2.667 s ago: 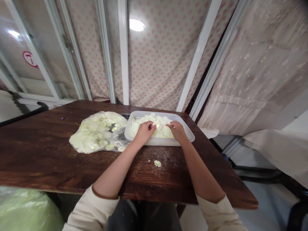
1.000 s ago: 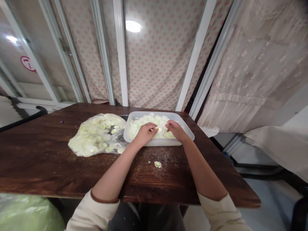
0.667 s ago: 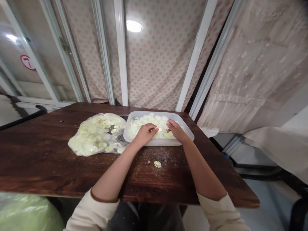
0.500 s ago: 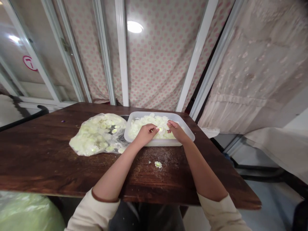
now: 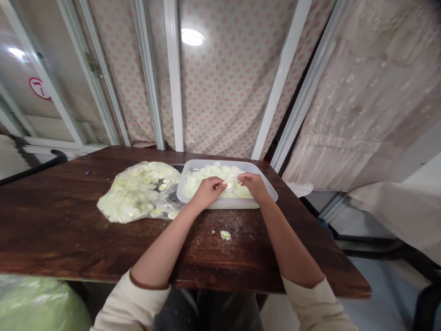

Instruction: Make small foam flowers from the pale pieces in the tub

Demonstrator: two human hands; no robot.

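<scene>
A translucent white plastic tub (image 5: 227, 203) stands on the dark wooden table (image 5: 69, 220), filled with a heap of pale cream, petal-like round pieces (image 5: 210, 178). My left hand (image 5: 207, 192) is over the heap, its fingertips pinching one small piece with a yellow-green centre (image 5: 225, 185). My right hand (image 5: 252, 185) rests on the heap just beside it, fingers curled and tips toward that piece. Whether the right fingers hold anything is hidden. To the left of the tub lies a clear plastic bag (image 5: 136, 192) full of similar pieces. One loose piece (image 5: 225, 235) sits on the table in front of the tub.
Crumbs are scattered (image 5: 237, 225) near the loose piece. A large pale green bag (image 5: 39, 305) sits on the floor at lower left. A dark rim (image 5: 178, 168) shows behind the tub. Polka-dot cloth (image 5: 220, 92) and white window frames stand behind the table.
Both hands stay over the tub. My right hand has shifted slightly left toward my left hand, and the view has moved only a little.
</scene>
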